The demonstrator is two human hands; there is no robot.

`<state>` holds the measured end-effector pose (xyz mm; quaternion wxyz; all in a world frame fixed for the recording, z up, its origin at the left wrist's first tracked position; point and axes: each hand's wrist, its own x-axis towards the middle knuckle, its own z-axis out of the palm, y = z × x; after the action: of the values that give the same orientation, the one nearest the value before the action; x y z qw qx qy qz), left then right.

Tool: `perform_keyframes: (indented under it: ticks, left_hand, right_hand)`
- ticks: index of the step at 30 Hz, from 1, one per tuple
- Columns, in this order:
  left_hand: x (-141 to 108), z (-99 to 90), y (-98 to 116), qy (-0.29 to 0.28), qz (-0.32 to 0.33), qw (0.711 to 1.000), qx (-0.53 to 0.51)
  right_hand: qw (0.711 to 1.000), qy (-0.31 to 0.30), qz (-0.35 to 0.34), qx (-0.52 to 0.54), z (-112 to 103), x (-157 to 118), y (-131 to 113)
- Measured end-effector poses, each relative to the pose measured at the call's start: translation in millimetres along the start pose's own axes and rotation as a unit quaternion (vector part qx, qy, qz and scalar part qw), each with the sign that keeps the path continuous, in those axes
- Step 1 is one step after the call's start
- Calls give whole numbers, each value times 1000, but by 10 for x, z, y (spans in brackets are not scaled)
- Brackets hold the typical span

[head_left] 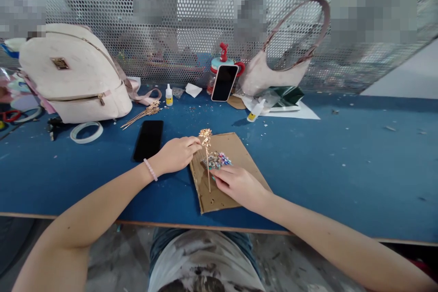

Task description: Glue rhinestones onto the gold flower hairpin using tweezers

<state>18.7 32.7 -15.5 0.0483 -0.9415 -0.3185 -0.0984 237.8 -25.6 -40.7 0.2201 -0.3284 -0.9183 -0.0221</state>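
My left hand [179, 151] is closed, its fingertips pinching a gold flower hairpin [207, 159] just under the flower head. The pin's long stem points down over a piece of brown cardboard [239, 150]. Beside the stem, on the cardboard, lies a small pile of shiny multicoloured beads or gems [221, 159]. My right hand [237, 185] rests low over the cardboard at the near side of this pile, fingers drawn together. Small teal spots show by its fingertips, and whatever those fingers hold is too small to make out.
A black phone [148, 140] lies left of the cardboard. Behind are more gold hairpins [147, 112], a tape roll [86, 132], glue bottles [169, 96], a white backpack [75, 73], a propped phone [225, 83], a lidded cup [214, 66] and a handbag [273, 73] against perforated metal.
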Motion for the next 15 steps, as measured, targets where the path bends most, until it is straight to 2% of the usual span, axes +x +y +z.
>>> perform_keyframes:
  ticks: [6, 10, 15]
  left_hand:
    - [-4, -10, -5, 1, 1, 1000, 3]
    - [-5, -11, -7, 1, 2, 1000, 4]
    - [-7, -15, -12, -2, 3, 1000, 1]
  right_hand:
    - [999, -1, 10, 41, -74, 0, 65]
    - [996, 24, 11, 82, -185, 1, 144]
    - [996, 16, -21, 86, -303, 33, 361]
